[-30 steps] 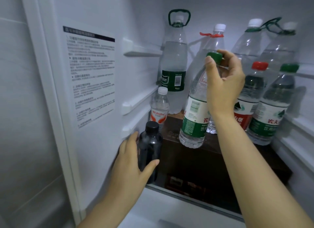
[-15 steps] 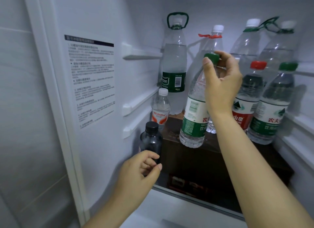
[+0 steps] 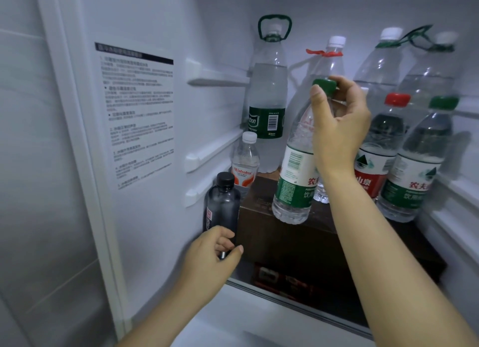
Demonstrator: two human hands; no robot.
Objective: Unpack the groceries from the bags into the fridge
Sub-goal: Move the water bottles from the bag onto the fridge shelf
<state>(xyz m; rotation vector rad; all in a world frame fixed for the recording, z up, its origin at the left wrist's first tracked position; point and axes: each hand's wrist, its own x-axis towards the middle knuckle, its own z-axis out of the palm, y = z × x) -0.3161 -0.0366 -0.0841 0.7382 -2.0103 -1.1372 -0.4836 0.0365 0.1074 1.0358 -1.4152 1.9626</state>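
I am looking into the open fridge. My right hand point(image 3: 337, 129) grips a large water bottle with a green cap and green label point(image 3: 293, 181) by its neck. The bottle hangs tilted, its base just above a brown box point(image 3: 285, 232). A small dark bottle with a black cap point(image 3: 224, 206) stands upright at the left, between the box and the fridge's left wall. My left hand point(image 3: 210, 256) sits in front of that bottle's base with fingers loosely curled and the thumb out; it does not appear to grip it.
Behind the box stand a small Wahaha bottle point(image 3: 245, 162), a tall bottle with a green handle point(image 3: 268, 100), a red-capped bottle point(image 3: 375, 160), another green-capped one point(image 3: 414, 170) and more large bottles. White shelf rails point(image 3: 207, 155) jut from the left wall. Red packs point(image 3: 280, 279) lie under the box.
My left hand let go of the dark bottle and drew back low, fingers curling. My right hand kept the green-capped bottle almost still, tilted over the box.
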